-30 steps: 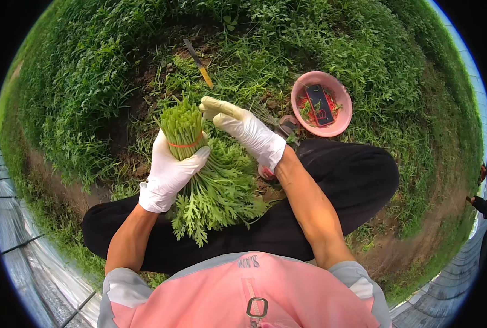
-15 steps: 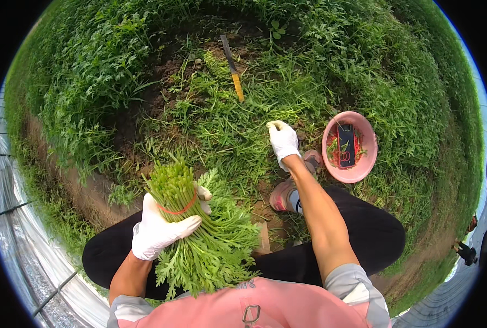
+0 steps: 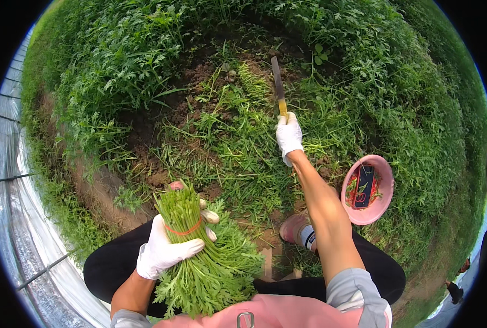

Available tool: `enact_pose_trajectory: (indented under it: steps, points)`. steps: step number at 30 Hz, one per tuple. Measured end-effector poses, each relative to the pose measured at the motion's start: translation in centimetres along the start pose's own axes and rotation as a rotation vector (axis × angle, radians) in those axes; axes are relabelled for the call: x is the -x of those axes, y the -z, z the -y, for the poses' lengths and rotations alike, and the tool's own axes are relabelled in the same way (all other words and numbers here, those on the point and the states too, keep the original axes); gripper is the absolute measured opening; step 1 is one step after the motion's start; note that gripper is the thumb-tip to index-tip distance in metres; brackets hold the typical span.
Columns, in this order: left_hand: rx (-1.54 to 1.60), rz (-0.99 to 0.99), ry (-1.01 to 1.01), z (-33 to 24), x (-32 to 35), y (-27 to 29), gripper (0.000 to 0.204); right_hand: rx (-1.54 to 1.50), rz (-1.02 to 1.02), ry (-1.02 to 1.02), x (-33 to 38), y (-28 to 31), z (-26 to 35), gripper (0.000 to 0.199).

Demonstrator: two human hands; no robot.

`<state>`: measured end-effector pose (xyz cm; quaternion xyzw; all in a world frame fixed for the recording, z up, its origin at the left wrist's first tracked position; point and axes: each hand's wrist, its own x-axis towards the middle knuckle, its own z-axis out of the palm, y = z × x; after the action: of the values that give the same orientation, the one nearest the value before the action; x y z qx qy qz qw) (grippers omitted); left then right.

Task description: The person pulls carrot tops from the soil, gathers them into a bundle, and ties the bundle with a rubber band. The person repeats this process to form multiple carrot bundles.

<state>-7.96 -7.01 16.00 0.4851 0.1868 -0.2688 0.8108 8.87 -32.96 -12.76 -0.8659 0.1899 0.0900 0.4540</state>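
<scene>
My left hand (image 3: 169, 249), in a white glove, is wrapped round a thick bunch of leafy greens (image 3: 213, 268). An orange rubber band (image 3: 183, 228) circles the stems; their cut ends point away from me and the leaves hang toward my lap. Farther out, my gloved right hand (image 3: 289, 134) is closed round the yellow handle of a knife (image 3: 279, 85). Its long dark blade points away from me, just above the cut stems and loose leaves on the ground.
On the right stands a pink basin (image 3: 376, 214) with a dark phone (image 3: 363, 187) and red rubber bands inside. Dense green plants (image 3: 128, 60) grow ahead and to both sides. My shoe (image 3: 294, 228) rests near the basin. White plastic sheeting (image 3: 27, 218) runs along the left; a person (image 3: 454, 292) is far right.
My right hand has reached forward and taken hold of the knife that lay on the ground. The bunch stays in my left hand. My view has shifted, so the basin appears lower.
</scene>
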Motion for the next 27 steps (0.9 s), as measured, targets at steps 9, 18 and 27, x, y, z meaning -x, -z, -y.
enact_pose_trajectory:
  steps: [9,18,27]
  points:
    - [-0.161,0.123,-0.011,0.1,0.1,-3.3,0.059,-0.567,0.469,-0.959,23.6,-0.9,-10.3,0.011]
    - [-0.214,0.249,-0.074,-0.2,-0.1,-5.9,0.054,0.058,0.306,-0.275,31.7,5.5,-8.0,0.048]
    - [-0.178,0.167,0.01,-0.3,-0.2,-4.1,0.07,0.681,0.213,0.091,16.0,2.8,-1.6,0.075]
